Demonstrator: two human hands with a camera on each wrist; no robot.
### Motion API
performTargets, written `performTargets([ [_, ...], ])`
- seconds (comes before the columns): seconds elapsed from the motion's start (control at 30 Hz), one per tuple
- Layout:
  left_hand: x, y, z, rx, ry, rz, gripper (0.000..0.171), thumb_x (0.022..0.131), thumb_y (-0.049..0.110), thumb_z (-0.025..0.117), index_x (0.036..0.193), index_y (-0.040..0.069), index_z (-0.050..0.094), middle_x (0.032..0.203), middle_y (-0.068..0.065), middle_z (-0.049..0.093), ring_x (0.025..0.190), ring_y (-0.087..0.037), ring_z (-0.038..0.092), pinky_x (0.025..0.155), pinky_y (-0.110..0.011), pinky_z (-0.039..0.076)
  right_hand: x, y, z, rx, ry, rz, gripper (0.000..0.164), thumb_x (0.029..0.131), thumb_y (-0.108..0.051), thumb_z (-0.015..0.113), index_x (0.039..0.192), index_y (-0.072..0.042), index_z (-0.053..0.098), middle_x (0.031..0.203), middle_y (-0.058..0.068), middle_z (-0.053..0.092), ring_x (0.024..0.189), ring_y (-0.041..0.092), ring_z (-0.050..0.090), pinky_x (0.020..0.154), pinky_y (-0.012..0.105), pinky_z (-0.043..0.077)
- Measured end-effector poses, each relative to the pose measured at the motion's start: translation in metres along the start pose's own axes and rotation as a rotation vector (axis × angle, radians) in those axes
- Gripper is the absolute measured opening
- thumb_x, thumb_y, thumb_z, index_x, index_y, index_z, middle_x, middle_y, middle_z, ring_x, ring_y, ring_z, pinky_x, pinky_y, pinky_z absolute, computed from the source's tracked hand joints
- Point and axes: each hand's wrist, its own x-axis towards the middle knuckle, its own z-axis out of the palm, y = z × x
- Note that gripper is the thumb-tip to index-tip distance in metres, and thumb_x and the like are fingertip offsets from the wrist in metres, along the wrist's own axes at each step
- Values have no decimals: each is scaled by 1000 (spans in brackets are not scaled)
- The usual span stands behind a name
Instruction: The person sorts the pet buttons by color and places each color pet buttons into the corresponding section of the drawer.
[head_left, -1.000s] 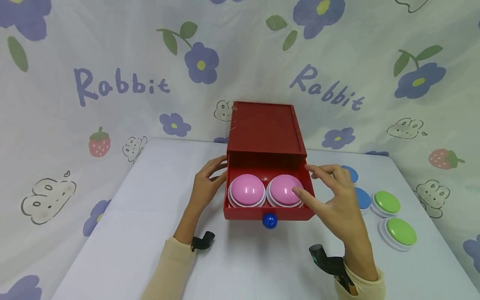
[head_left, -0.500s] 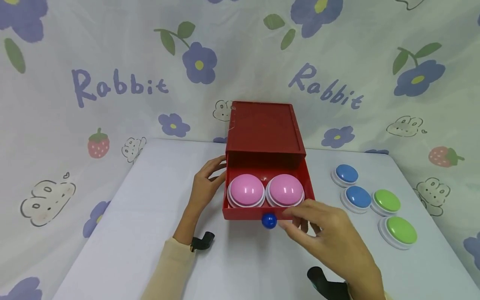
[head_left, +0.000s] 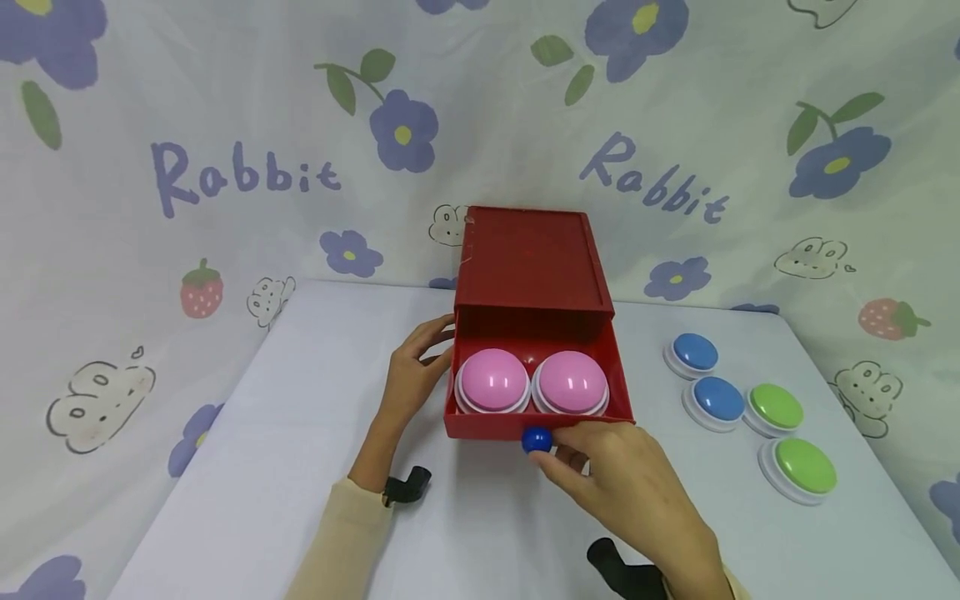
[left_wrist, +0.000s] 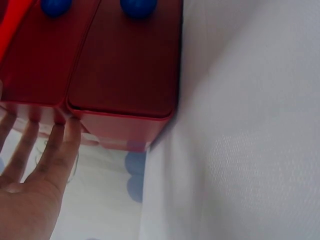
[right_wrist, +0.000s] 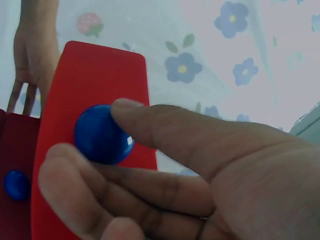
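A red drawer box [head_left: 536,258] stands with its top drawer [head_left: 491,427] pulled out toward me. Two pink domed push buttons [head_left: 493,380] with white bases sit side by side in that drawer. My right hand [head_left: 630,487] is at the drawer's front, pinching its round blue knob [right_wrist: 102,135] between thumb and index finger. My left hand [head_left: 411,375] rests against the box's left side; in the left wrist view its extended fingers [left_wrist: 60,155] lie along the box wall. Below the pulled drawer, another drawer front with a blue knob [right_wrist: 17,185] shows in the right wrist view.
Two blue push buttons [head_left: 717,399] and two green push buttons [head_left: 806,466] stand on the white tabletop [head_left: 360,333] right of the box. A patterned cloth [head_left: 517,150] hangs directly behind the box and along both sides.
My right hand has come from the drawer's right side down to its front and taken hold of the blue knob. The left hand stays against the box.
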Motion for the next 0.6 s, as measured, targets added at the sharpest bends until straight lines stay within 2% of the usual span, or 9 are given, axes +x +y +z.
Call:
performTargets([
  [0.23,0,1,0,-8,-3,7,46,97,25,68,142,30,57,138,9,57,123,-15,58,94,-33,54,3,5,2,32,25,-49,15,78,-33,87,81,-25,75,66,-25,59,63,-6,53,65,18,53],
  [0.4,0,0,0,-7,4,15,46,97,25,68,142,29,58,137,8,58,121,-16,59,92,-32,54,6,8,4,55,39,-72,14,80,-32,86,83,-22,76,67,-23,61,64,-6,53,63,18,53],
  [0.6,0,0,1,-4,5,16,45,97,25,68,142,29,58,137,8,58,122,-17,59,92,-33,54,8,11,5,80,40,-67,16,79,-31,87,86,-19,78,69,-21,64,63,-6,54,63,18,53],
])
